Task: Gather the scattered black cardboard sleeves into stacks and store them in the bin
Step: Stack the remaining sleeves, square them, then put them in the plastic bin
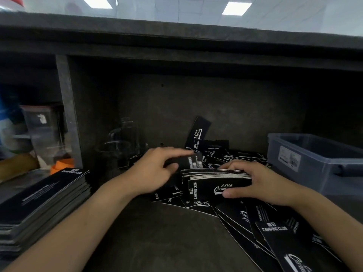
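A: Many sleeves (275,238) lie loose. What could go wrong?
B: Your right hand (261,181) grips the stack (214,183) near the bin (306,160), and your left hand (155,169) pinches one sleeve (191,160). Push it in crooked and the stack may splay.

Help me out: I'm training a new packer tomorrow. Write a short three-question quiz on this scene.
1. True or false: the right hand grips a stack.
2. Where does the bin stand? A) at the person's right B) at the person's left C) on the ledge above
3. Fill in: the left hand pinches one black ____.

Key: 1 true; 2 A; 3 sleeve.
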Available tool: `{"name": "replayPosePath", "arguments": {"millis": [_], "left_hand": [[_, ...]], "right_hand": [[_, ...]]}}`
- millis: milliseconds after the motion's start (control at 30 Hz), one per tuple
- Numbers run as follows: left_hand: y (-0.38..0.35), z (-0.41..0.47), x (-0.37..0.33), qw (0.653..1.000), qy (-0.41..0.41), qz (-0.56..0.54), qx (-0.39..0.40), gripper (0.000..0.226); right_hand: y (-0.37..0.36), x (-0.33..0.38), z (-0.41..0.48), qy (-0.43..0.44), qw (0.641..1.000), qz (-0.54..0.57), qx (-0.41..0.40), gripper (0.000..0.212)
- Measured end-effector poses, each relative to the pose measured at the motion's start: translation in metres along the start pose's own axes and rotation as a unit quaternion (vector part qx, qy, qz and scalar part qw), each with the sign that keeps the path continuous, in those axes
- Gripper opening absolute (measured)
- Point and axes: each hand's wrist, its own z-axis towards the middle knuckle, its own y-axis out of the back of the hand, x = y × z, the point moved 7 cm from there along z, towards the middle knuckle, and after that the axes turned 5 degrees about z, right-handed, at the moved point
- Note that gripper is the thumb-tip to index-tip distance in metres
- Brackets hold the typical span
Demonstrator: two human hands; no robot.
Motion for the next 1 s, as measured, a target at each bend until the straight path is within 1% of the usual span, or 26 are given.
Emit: {"name": "replayPosePath", "arguments": {"millis": [67, 133, 200, 233, 267, 367, 400, 433, 500, 567, 633, 667, 700, 733, 767, 800, 833, 867, 900, 933, 967, 1000], "left_hand": [[-0.020, -0.002, -0.010, 0.998, -0.012, -0.045, 0.051, 0.064], [-0.022, -0.001, -0.015, 0.994, -0.004, -0.102, 0.043, 0.067], [-0.011, 0.001, -0.016, 0.981, 0.020, -0.194, 0.004, 0.056], [-0.005, 0.002, -0.016, 0.973, 0.026, -0.228, -0.020, 0.049], [0.001, 0.002, -0.013, 0.970, 0.032, -0.238, -0.048, 0.046], [0.014, 0.002, 0.007, 0.970, 0.081, -0.172, -0.152, 0.041], [0.015, 0.002, 0.017, 0.964, 0.111, -0.164, -0.176, 0.039], [0.013, 0.002, 0.024, 0.956, 0.142, -0.179, -0.182, 0.035], [-0.003, 0.002, 0.027, 0.936, 0.173, -0.271, -0.145, 0.034], [-0.023, 0.005, 0.014, 0.913, 0.170, -0.360, -0.092, 0.048], [-0.029, 0.010, 0.002, 0.916, 0.137, -0.371, -0.071, 0.055], [-0.026, 0.012, 0.001, 0.921, 0.131, -0.359, -0.072, 0.052], [-0.022, 0.012, 0.003, 0.927, 0.133, -0.345, -0.068, 0.044], [-0.013, 0.011, 0.010, 0.947, 0.135, -0.282, -0.069, 0.032], [0.000, 0.011, 0.016, 0.975, 0.132, -0.166, -0.071, 0.022], [0.009, 0.009, 0.023, 0.990, 0.127, -0.029, -0.057, 0.021], [0.011, 0.005, 0.031, 0.989, 0.117, 0.089, -0.017, 0.036], [0.008, -0.002, 0.040, 0.980, 0.124, 0.148, 0.048, 0.059], [0.002, -0.010, 0.048, 0.968, 0.150, 0.160, 0.120, 0.083], [-0.005, -0.017, 0.054, 0.954, 0.174, 0.160, 0.182, 0.100], [-0.012, -0.021, 0.056, 0.943, 0.180, 0.167, 0.224, 0.107], [-0.016, -0.022, 0.058, 0.939, 0.172, 0.184, 0.234, 0.104]], "right_hand": [[-0.001, 0.000, 0.002, 0.001, 1.000, 0.028, -0.013, 0.047], [-0.005, 0.001, 0.003, 0.000, 0.998, 0.066, -0.015, 0.055], [-0.009, 0.002, 0.003, -0.003, 0.995, 0.104, -0.011, 0.054], [-0.010, 0.002, 0.003, -0.005, 0.993, 0.115, -0.012, 0.049], [-0.010, 0.002, 0.003, -0.008, 0.992, 0.126, -0.014, 0.045], [-0.012, 0.001, 0.004, -0.016, 0.989, 0.149, -0.013, 0.040], [-0.011, 0.000, 0.005, -0.017, 0.988, 0.150, -0.017, 0.039], [-0.011, -0.001, 0.005, -0.019, 0.988, 0.152, -0.021, 0.039], [-0.011, 0.001, 0.006, -0.024, 0.988, 0.151, -0.025, 0.041], [-0.013, 0.006, 0.005, -0.011, 0.993, 0.115, -0.021, 0.047], [-0.015, 0.010, 0.005, 0.007, 0.995, 0.097, -0.020, 0.043], [-0.014, 0.011, 0.005, 0.010, 0.994, 0.103, -0.022, 0.038], [-0.012, 0.010, 0.005, 0.010, 0.994, 0.108, -0.026, 0.033], [-0.009, 0.008, 0.005, 0.007, 0.993, 0.109, -0.031, 0.031], [-0.005, 0.006, 0.004, 0.002, 0.994, 0.105, -0.037, 0.030], [0.001, 0.003, 0.003, -0.006, 0.994, 0.100, -0.043, 0.030], [0.007, 0.001, 0.001, -0.013, 0.994, 0.097, -0.045, 0.029], [0.013, -0.001, -0.001, -0.021, 0.994, 0.097, -0.042, 0.028], [0.017, -0.002, -0.003, -0.027, 0.994, 0.102, -0.035, 0.026], [0.020, -0.003, -0.006, -0.033, 0.993, 0.109, -0.028, 0.025], [0.021, -0.005, -0.008, -0.039, 0.992, 0.120, -0.022, 0.024], [0.021, -0.006, -0.009, -0.045, 0.991, 0.129, -0.017, 0.024]]}}
